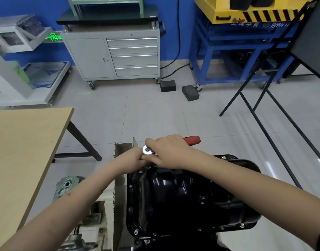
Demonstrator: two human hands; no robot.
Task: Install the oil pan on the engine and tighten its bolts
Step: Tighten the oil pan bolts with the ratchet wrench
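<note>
Grey floor tiles and a blue wall surround you, with a grey drawer cabinet ahead, a blue frame carrying a yellow machine to its right, and two dark blocks on the floor between them. Your wooden counter sits at left. Directly below you, the black oil pan lies on the engine, bolts showing along its rim. Both your hands meet at the pan's far edge. Your right hand is clenched around a ratchet; the ratchet's red handle sticks out to the right past your knuckles, and its round silver head shows just left of your fingers. Your left hand reaches in beneath that head, fingers curled and touching your right hand; what they grip is hidden.
</note>
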